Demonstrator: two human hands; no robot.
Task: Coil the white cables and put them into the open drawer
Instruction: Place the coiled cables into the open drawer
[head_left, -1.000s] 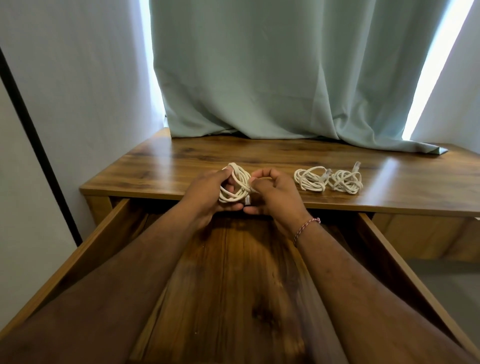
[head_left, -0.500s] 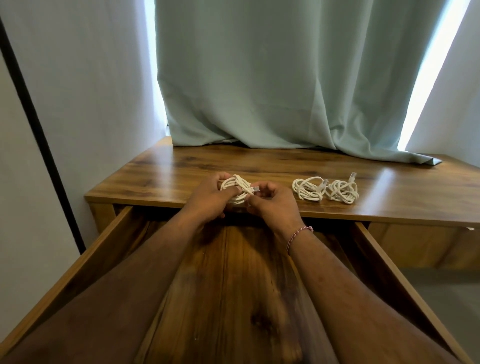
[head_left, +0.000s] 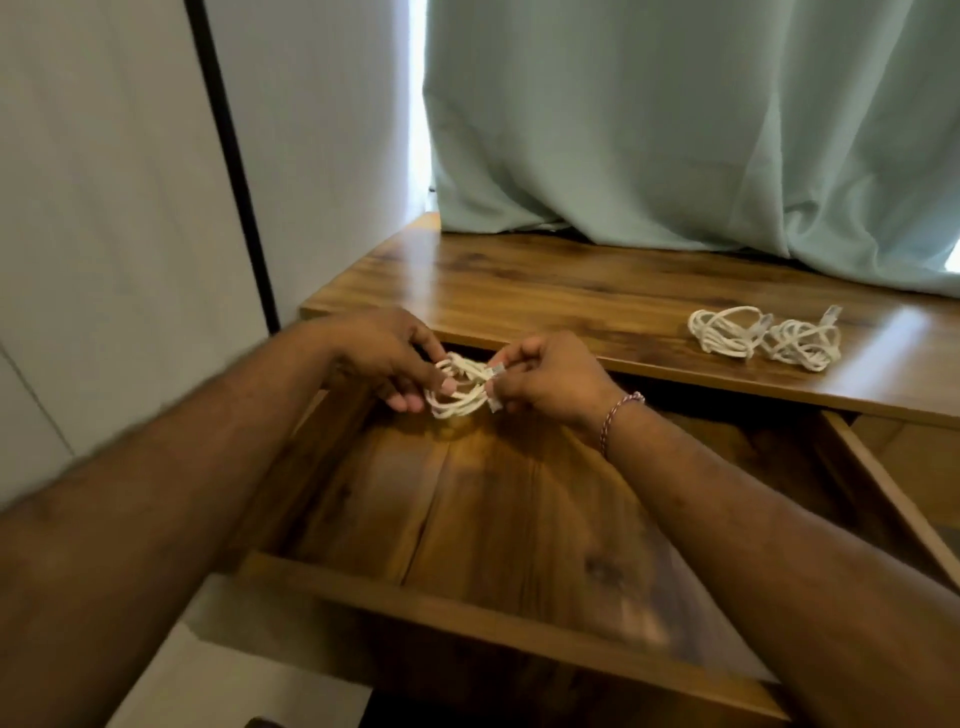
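A coiled white cable (head_left: 460, 391) hangs between both hands over the back of the open wooden drawer (head_left: 498, 525). My left hand (head_left: 387, 353) grips its left side. My right hand (head_left: 550, 376) pinches the right side, where the plug ends show between the fingers. Two more coiled white cables lie side by side on the desk top at the right, one (head_left: 723, 331) to the left of the other (head_left: 802, 347).
The wooden desk top (head_left: 545, 291) runs behind the drawer. A pale green curtain (head_left: 675, 130) drapes onto its back edge. A white wall with a black vertical strip (head_left: 231, 156) stands at the left. The drawer's front rail (head_left: 467, 613) crosses below my forearms.
Both hands have carried the coil down off the desk edge and over the drawer. The view has swung left and down, so the two lying coils now appear farther right.
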